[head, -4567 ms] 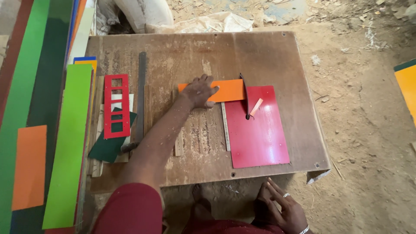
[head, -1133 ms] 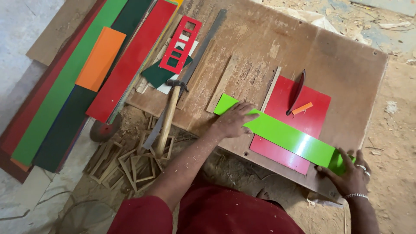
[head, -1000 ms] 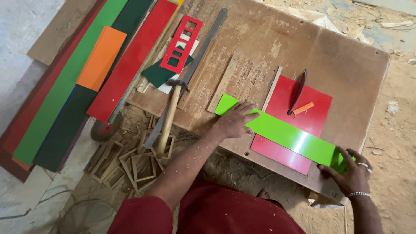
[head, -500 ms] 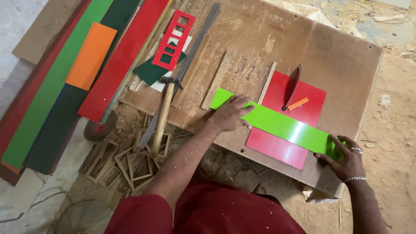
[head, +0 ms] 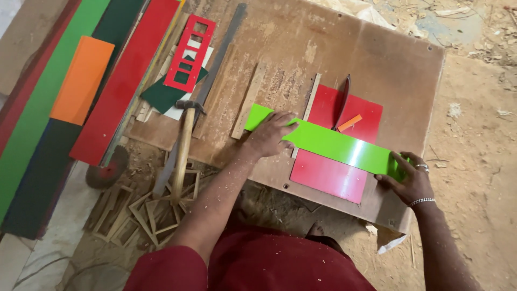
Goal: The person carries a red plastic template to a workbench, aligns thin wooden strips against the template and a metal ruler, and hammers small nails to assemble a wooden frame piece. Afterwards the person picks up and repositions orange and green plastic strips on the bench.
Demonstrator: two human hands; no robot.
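Dusty plywood surface on a sawdust floor. Bright green strip lies flat across the red sheet, long axis running from upper left to lower right, far end overhanging near the surface edge. Left hand presses palm-down on the strip's upper-left end, grip flat, not clenched. Right hand pinches the lower-right end. Risk: glossy strip could skid on the red sheet under uneven pressure; saw blade stands just beside it.

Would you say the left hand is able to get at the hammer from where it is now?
Probably yes. The left hand rests flat on the green strip, holding nothing, and the hammer lies just beside it over the table edge, with nothing between them.
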